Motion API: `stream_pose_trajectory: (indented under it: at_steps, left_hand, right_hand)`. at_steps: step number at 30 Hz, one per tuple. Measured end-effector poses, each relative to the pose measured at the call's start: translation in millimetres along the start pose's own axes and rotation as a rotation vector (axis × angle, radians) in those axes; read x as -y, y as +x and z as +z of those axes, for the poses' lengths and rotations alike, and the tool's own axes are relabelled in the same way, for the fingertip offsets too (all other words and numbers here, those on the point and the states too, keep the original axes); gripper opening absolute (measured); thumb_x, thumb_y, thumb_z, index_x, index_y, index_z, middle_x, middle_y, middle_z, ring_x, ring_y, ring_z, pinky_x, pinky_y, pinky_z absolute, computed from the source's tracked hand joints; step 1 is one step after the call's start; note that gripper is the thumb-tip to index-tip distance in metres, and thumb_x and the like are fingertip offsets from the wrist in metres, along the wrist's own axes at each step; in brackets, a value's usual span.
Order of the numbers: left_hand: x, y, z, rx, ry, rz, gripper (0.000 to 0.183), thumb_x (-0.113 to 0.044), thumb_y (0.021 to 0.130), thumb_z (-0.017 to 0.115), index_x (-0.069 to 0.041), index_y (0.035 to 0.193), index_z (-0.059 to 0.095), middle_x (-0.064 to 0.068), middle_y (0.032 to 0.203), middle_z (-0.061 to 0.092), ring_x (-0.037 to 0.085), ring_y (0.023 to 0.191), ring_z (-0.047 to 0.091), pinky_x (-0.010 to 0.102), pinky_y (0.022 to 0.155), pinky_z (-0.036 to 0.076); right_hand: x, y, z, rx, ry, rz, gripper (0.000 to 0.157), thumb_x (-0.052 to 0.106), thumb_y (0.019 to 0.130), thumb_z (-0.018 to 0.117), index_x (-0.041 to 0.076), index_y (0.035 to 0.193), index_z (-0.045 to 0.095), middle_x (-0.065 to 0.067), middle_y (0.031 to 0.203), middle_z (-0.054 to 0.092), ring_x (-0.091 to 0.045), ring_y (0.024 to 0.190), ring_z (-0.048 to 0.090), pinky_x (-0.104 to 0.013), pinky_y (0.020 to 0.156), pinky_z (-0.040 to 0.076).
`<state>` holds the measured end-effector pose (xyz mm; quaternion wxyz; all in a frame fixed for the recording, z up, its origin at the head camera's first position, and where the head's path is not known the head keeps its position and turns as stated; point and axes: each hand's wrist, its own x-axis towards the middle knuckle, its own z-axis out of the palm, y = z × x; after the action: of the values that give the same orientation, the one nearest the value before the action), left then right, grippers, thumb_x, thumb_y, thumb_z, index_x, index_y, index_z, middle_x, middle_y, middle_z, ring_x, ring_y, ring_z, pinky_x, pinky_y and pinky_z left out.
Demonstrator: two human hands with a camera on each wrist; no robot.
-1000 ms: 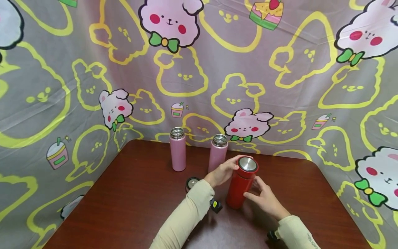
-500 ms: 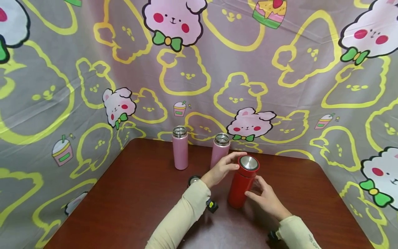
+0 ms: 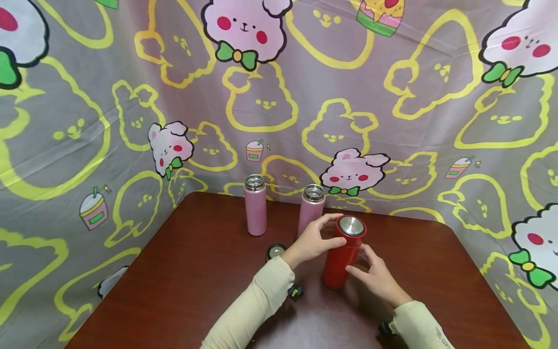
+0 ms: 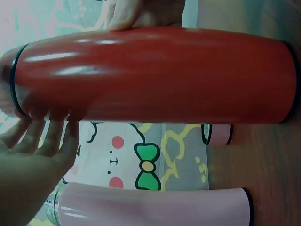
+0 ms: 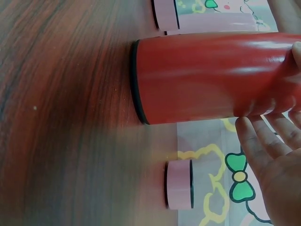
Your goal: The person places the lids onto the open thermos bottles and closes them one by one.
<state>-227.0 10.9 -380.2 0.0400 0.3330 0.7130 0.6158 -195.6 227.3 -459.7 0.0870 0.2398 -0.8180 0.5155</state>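
A tall red thermos point(image 3: 340, 264) with a steel-topped red lid point(image 3: 351, 226) stands upright on the table. My left hand point(image 3: 311, 242) grips it around the lid, thumb at the front and fingers reaching behind. Lower down, my right hand point(image 3: 378, 275) holds the body from the right side. The left wrist view shows the fingertips of the left hand point(image 4: 37, 160) along the thermos near its lid seam. Fingertips of the right hand point(image 5: 277, 146) touch the body in the right wrist view, where the lid is out of frame.
Two uncapped pink bottles point(image 3: 255, 208) point(image 3: 312, 211) stand at the back of the brown table point(image 3: 196, 257). A loose lid point(image 3: 276, 251) lies beside the left forearm. Another pink lid point(image 5: 179, 184) sits behind the thermos, near the patterned cloth backdrop point(image 3: 270, 106).
The left hand has turned around the lid, its thumb now farther across the front. The thermos and right hand keep their places, while the head view has shifted slightly.
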Motion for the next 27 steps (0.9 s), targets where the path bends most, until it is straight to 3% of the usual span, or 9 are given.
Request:
stream_pose_trajectory:
  at_steps: [2, 6, 12, 18, 21, 27]
  left_hand:
    - [1.5, 0.2, 2.1, -0.031, 0.020, -0.011, 0.053, -0.013, 0.085, 0.069, -0.008, 0.135, 0.049, 0.009, 0.123, 0.059, 0.013, 0.108, 0.056, 0.033, 0.089, 0.048]
    - [23.0, 6.5, 5.9, -0.062, 0.024, -0.019, 0.054, -0.020, 0.084, 0.072, -0.016, 0.133, 0.051, -0.002, 0.120, 0.059, 0.009, 0.106, 0.055, 0.026, 0.085, 0.049]
    - [27.5, 7.9, 6.1, -0.056, -0.042, -0.003, 0.052, -0.014, 0.084, 0.072, -0.012, 0.131, 0.050, 0.000, 0.120, 0.058, 0.010, 0.107, 0.056, 0.026, 0.087, 0.048]
    - [32.4, 13.6, 7.0, -0.013, -0.162, 0.017, 0.051, 0.000, 0.084, 0.068, -0.002, 0.131, 0.046, 0.012, 0.122, 0.054, 0.010, 0.103, 0.058, 0.027, 0.092, 0.046]
    - [34.5, 15.7, 4.4, 0.023, -0.162, 0.017, 0.053, 0.000, 0.086, 0.066, -0.001, 0.133, 0.044, 0.016, 0.124, 0.052, 0.009, 0.104, 0.057, 0.028, 0.093, 0.045]
    - [37.4, 17.7, 0.6, 0.109, -0.158, 0.071, 0.052, 0.000, 0.089, 0.059, 0.003, 0.136, 0.037, 0.022, 0.128, 0.048, 0.010, 0.108, 0.054, 0.029, 0.095, 0.044]
  right_hand:
    - [8, 1, 0.0, 0.008, 0.003, -0.013, 0.049, 0.001, 0.081, 0.073, 0.000, 0.123, 0.047, -0.016, 0.109, 0.064, -0.015, 0.098, 0.062, -0.035, 0.083, 0.052]
    - [15, 1, 0.2, 0.011, 0.008, -0.009, 0.048, 0.001, 0.081, 0.072, -0.001, 0.122, 0.047, -0.018, 0.108, 0.064, -0.014, 0.098, 0.062, -0.030, 0.083, 0.051]
    - [16, 1, 0.2, 0.012, 0.001, 0.006, 0.048, 0.000, 0.081, 0.072, -0.002, 0.122, 0.047, -0.018, 0.109, 0.064, -0.015, 0.099, 0.061, -0.032, 0.083, 0.052]
    - [-3, 1, -1.0, 0.017, 0.020, 0.017, 0.051, 0.003, 0.082, 0.072, 0.001, 0.125, 0.046, -0.016, 0.111, 0.063, -0.010, 0.100, 0.060, -0.027, 0.084, 0.051]
    - [-16, 2, -0.6, 0.019, 0.021, 0.014, 0.052, 0.005, 0.082, 0.073, 0.004, 0.126, 0.045, -0.014, 0.112, 0.063, -0.010, 0.100, 0.060, -0.026, 0.084, 0.050]
    - [-21, 2, 0.7, -0.013, 0.010, 0.003, 0.053, 0.010, 0.080, 0.076, 0.008, 0.125, 0.047, -0.008, 0.108, 0.065, -0.017, 0.098, 0.062, -0.027, 0.083, 0.051]
